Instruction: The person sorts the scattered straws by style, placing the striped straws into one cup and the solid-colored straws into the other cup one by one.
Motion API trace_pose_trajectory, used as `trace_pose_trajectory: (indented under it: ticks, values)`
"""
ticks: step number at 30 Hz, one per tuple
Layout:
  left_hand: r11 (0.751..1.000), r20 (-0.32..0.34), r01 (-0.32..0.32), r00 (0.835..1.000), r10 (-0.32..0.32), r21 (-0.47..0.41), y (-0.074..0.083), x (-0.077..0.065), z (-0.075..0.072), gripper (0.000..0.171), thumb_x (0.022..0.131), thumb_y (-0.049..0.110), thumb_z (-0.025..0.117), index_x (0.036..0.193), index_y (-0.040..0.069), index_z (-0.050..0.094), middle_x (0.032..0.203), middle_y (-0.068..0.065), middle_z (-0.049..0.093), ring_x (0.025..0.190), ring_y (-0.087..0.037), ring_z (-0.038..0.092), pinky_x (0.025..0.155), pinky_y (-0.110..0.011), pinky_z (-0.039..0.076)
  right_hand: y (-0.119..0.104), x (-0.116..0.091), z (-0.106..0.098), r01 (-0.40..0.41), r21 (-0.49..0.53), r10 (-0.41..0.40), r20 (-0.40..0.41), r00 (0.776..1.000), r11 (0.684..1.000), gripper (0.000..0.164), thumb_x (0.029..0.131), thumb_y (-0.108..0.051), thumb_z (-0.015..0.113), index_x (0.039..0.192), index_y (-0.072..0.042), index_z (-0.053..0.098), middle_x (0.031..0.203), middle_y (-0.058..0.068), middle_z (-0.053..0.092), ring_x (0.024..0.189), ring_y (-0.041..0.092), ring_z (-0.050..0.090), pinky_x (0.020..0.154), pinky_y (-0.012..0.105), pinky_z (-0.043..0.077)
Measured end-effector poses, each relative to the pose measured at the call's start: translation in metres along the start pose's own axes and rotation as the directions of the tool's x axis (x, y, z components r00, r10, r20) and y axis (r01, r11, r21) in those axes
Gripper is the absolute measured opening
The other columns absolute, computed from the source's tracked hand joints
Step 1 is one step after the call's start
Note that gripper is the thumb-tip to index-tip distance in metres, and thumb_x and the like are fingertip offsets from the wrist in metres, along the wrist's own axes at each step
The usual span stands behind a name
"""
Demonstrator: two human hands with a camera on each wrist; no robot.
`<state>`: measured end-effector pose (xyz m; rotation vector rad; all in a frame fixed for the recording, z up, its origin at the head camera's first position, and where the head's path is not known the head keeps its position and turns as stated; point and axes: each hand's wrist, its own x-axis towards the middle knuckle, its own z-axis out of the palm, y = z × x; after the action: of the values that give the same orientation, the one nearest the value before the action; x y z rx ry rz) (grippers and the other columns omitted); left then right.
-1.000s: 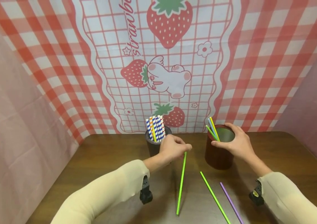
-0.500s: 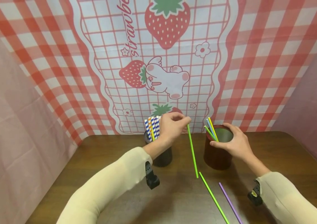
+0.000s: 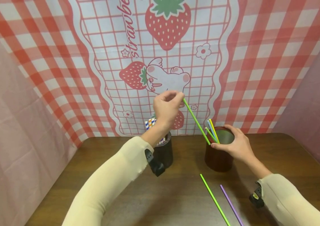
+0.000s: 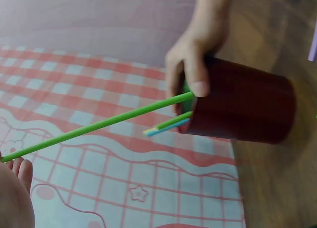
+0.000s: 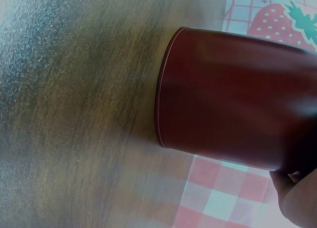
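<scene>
My left hand [image 3: 167, 108] pinches a green straw [image 3: 196, 121] by its upper end, high in front of the cloth. The straw slants down to the right, its lower end at the rim of the dark red cup [image 3: 219, 160]. Around that cup's rim, my right hand [image 3: 239, 144] grips with the thumb in front and fingers behind. Yellow, blue and green straws [image 4: 171, 123] lean inside the cup. In the right wrist view the cup wall [image 5: 233, 99] fills much of the picture, with only part of the hand showing.
A black cup [image 3: 165, 155] with striped paper straws [image 3: 150, 123] stands behind my left forearm, partly hidden. Another green straw [image 3: 214, 199] and a purple straw [image 3: 231, 204] lie on the wooden table [image 3: 114, 188]. A strawberry-print cloth [image 3: 205, 75] hangs behind.
My left hand has risen with the green straw, whose lower end swung up from the table to the red cup's rim. The right hand stays on the cup.
</scene>
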<state>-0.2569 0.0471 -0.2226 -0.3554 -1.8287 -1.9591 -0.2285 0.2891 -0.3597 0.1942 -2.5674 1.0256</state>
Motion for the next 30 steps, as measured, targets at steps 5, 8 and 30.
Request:
trace_pose_trajectory:
  ticks: [5, 8, 30]
  values:
    - [0.999, -0.053, -0.011, 0.999, 0.008, -0.051, 0.001, 0.008, 0.008, 0.009, 0.080, 0.005, 0.064, 0.085, 0.002, 0.071, 0.077, -0.010, 0.071, 0.066, -0.021, 0.069, 0.066, -0.028, 0.058, 0.000, -0.001, -0.001, -0.020, -0.003, 0.020, 0.011, 1.000, 1.000, 0.090, 0.068, -0.045, 0.084, 0.138, -0.003, 0.045, 0.131, 0.027, 0.048, 0.107, 0.042, 0.049, 0.077, 0.054, 0.043]
    - [0.998, -0.065, -0.014, 0.998, 0.010, -0.056, -0.003, 0.008, 0.015, 0.008, 0.079, 0.005, 0.064, 0.083, 0.003, 0.071, 0.077, -0.008, 0.072, 0.063, -0.016, 0.068, 0.065, -0.027, 0.058, 0.001, -0.002, -0.001, -0.025, -0.004, 0.025, 0.014, 1.000, 1.000, 0.090, 0.068, -0.045, 0.083, 0.138, -0.004, 0.045, 0.131, 0.027, 0.048, 0.106, 0.042, 0.049, 0.076, 0.053, 0.043]
    - [0.981, -0.051, 0.032, 0.998, -0.022, 0.193, -0.062, -0.013, 0.043, 0.007, 0.075, 0.020, 0.071, 0.077, 0.016, 0.075, 0.070, 0.010, 0.070, 0.064, -0.003, 0.062, 0.067, -0.023, 0.050, 0.000, 0.001, 0.002, -0.006, 0.005, 0.006, -0.018, 1.000, 1.000, 0.089, 0.066, -0.043, 0.085, 0.136, -0.003, 0.047, 0.127, 0.025, 0.052, 0.104, 0.038, 0.052, 0.079, 0.049, 0.043]
